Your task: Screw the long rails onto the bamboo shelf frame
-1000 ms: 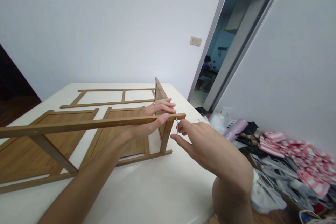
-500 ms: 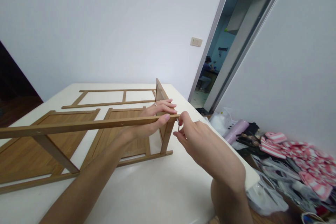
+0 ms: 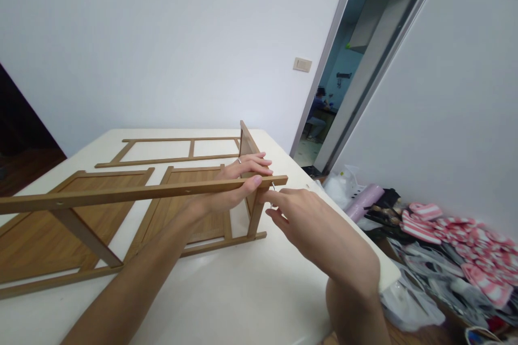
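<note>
A brown wooden frame stands on its side on the white table, its long upper rail running across to the right. My left hand is wrapped round that rail near its right end, thumb on the near side and fingers over the panel joined there. Just below the rail's end, my right hand pinches a small metal hex key. The key's tip meets the rail's near face by the corner joint; most of the key is hidden by the fingers.
Slatted wooden panels and a ladder-like wooden frame lie on the table. To the right on the floor are plastic bags, a purple roll and red-and-white striped cloth. A person sits beyond the doorway.
My right hand has turned the hex key, its fingers moving from over the rail's end to below it, so the rail's end now shows. The left hand and frame stay put.
</note>
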Demonstrator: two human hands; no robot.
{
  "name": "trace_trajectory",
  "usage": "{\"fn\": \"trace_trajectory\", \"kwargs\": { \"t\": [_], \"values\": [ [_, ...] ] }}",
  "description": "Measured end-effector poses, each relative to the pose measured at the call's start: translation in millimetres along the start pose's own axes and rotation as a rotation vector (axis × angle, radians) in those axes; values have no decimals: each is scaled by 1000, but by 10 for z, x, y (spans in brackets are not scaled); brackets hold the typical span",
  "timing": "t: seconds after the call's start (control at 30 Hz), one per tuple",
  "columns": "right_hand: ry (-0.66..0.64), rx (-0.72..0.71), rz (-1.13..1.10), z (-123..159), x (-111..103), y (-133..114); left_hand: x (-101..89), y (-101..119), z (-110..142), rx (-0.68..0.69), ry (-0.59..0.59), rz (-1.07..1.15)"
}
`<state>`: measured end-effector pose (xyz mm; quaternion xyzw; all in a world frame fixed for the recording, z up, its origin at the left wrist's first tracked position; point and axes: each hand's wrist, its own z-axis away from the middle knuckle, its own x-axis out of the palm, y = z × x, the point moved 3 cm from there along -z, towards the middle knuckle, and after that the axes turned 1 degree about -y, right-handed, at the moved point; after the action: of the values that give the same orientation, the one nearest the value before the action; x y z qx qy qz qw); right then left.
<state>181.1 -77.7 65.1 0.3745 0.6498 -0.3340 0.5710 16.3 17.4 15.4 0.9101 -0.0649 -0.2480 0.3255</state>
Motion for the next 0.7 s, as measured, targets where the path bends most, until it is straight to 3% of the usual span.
{"fn": "trace_trajectory", "kwargs": {
  "t": [0.7],
  "values": [
    [-81,18,46,-120,-2,23,8,6,8,-2,-10,-14]
  ]
}}
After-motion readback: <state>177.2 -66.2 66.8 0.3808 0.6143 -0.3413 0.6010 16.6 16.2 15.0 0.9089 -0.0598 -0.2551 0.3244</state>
